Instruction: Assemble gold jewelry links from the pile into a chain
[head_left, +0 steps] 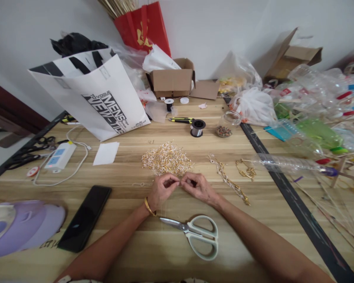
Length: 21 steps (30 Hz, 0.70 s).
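Observation:
My left hand and my right hand meet fingertip to fingertip just in front of a pile of small gold and silver beads. Both are pinched closed; whatever lies between the fingertips is too small to make out. A faint thin strand hangs under my left hand. Scissors with pale handles lie below my hands, blades pointing left. To the right are a beaded strand and a small coil of gold chain. A spool of silver wire stands behind the pile.
Left are a black phone, a purple device, a power strip and a white paper bag. Behind stand a yellow-black cutter, a bead jar and a cardboard box. Plastic bottles crowd the right.

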Each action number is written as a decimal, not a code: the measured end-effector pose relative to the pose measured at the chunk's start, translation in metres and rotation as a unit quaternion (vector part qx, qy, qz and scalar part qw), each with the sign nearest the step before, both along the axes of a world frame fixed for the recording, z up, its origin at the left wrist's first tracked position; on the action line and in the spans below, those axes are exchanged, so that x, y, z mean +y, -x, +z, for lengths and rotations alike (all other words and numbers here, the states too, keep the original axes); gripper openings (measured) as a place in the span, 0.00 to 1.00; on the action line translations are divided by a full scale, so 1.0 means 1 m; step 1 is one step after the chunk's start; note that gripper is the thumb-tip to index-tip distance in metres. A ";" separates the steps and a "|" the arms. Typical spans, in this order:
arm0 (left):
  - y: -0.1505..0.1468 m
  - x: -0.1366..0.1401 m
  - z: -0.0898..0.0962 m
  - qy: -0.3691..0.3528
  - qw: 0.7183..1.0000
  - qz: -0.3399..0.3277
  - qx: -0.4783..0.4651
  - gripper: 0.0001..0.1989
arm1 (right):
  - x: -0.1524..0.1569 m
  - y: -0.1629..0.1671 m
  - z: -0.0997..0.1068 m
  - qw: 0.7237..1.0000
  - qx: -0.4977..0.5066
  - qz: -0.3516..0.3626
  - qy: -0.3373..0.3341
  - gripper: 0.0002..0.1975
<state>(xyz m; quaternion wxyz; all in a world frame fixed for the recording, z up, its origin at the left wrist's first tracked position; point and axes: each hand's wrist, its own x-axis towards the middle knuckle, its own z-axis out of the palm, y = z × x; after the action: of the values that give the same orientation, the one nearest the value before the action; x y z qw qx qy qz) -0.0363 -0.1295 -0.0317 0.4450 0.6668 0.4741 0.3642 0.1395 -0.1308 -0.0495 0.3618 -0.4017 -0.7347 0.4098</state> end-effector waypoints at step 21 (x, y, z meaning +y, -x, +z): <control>0.003 -0.001 0.001 -0.040 0.997 -0.022 0.058 0.09 | 0.000 0.002 0.001 1.000 0.000 0.002 0.007 0.10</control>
<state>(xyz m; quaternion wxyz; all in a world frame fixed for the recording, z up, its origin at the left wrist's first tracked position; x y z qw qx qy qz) -0.0393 -0.1308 -0.0311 0.3973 0.7145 0.4691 0.3339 0.1375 -0.1306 -0.0488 0.3582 -0.4030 -0.7323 0.4158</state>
